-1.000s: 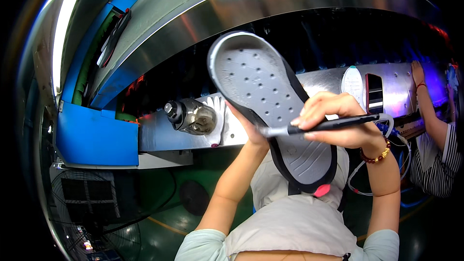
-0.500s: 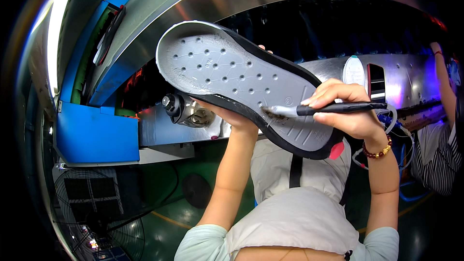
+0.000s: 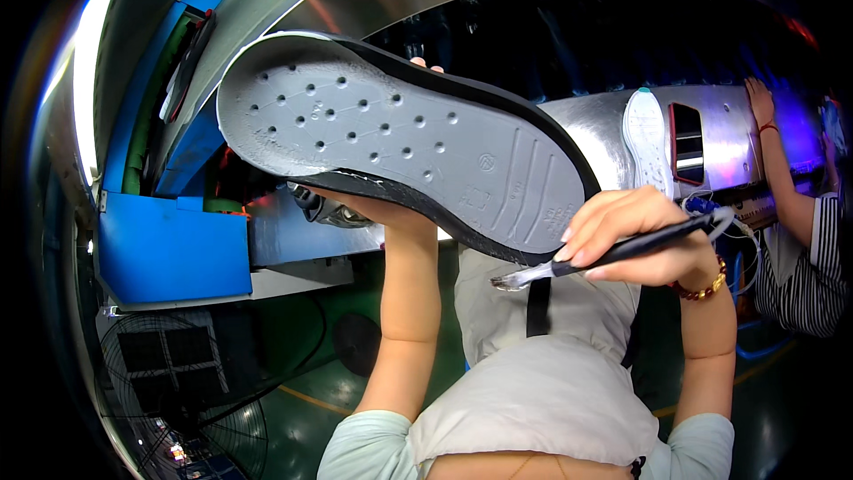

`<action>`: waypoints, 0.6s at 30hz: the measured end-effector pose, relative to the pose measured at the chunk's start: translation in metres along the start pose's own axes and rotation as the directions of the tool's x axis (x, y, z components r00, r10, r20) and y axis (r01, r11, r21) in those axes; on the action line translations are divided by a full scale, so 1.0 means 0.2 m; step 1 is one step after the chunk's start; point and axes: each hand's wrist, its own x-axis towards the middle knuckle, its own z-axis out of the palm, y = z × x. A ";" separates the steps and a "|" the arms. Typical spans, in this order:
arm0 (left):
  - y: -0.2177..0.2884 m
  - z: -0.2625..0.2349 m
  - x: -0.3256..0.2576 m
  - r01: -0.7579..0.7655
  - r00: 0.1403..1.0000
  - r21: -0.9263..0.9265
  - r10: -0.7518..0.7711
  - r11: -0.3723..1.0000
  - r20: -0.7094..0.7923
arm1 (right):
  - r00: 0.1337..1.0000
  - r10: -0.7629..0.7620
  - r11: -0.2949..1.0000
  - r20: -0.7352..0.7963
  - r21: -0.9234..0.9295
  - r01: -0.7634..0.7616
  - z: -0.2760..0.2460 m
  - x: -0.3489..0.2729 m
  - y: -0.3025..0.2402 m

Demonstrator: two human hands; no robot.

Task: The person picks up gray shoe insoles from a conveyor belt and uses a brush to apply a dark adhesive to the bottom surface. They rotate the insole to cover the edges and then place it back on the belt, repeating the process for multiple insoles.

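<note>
A large shoe sole is held tilted in front of me, its grey dimpled inner face toward me and a black wall around it. My left hand grips it from underneath; a few fingertips show past the far edge and the rest of the hand is hidden. My right hand pinches the black handle of a brush, from whose back end a pale tube runs. The wet-looking bristles are just below the near edge of the sole, over my light apron. My right fingers are close to the sole's right end.
Beyond my right hand, a white sole lies on the metal bench beside a red-edged slot. A dark-lidded bottle is partly hidden under the held sole. Left are a blue machine housing and a fan. Another person's arm reaches in at right.
The sole has shifted left with my left hand. The brush has come off its inner face and moved down past the near edge. The other person's hand has moved left on the bench.
</note>
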 end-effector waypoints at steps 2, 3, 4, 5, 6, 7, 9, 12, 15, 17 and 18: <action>0.01 -0.02 0.01 -0.023 1.000 0.043 0.024 0.999 -0.020 | 0.971 0.149 0.981 -0.185 0.152 -0.121 -0.01 -0.03 -0.01; 0.01 -0.03 0.01 -0.032 0.999 0.061 0.033 0.998 -0.026 | 0.956 0.111 0.989 -0.272 -0.060 -0.132 -0.01 -0.03 0.01; 0.01 -0.03 0.01 -0.044 0.998 0.068 0.046 0.997 -0.037 | 0.973 0.081 0.988 -0.214 -0.114 -0.107 -0.01 -0.03 0.02; 0.02 -0.04 0.01 -0.049 0.998 0.077 0.052 0.996 -0.036 | 0.986 0.051 0.983 -0.157 -0.164 -0.077 0.00 -0.04 0.03; 0.02 -0.03 0.01 -0.051 0.998 0.081 0.054 0.995 -0.036 | 0.998 0.009 0.979 -0.054 -0.204 -0.020 0.00 -0.05 0.05; 0.02 -0.02 0.02 -0.053 0.998 0.083 0.056 0.995 -0.034 | 1.000 -0.005 0.960 -0.005 -0.281 0.003 0.01 -0.06 0.02; 0.03 -0.01 0.03 -0.057 0.998 0.090 0.060 0.994 -0.035 | 0.998 0.048 0.989 0.037 -0.139 -0.042 -0.02 -0.08 0.00; 0.04 0.02 0.04 -0.060 0.997 0.106 0.064 0.993 -0.041 | 0.966 0.144 0.989 -0.215 -0.012 -0.150 -0.05 -0.11 0.00; 0.05 0.05 0.06 -0.069 0.996 0.127 0.075 0.989 -0.045 | 0.970 0.135 0.936 -0.204 -0.295 -0.193 -0.02 -0.12 0.04; 0.08 0.07 0.07 -0.079 0.995 0.144 0.087 0.986 -0.045 | 0.995 0.103 0.904 -0.019 -0.416 -0.101 0.00 -0.11 0.00; 0.07 0.09 0.08 -0.079 0.995 0.151 0.087 0.985 -0.048 | 0.993 0.115 0.927 0.015 -0.361 -0.102 -0.02 -0.11 0.01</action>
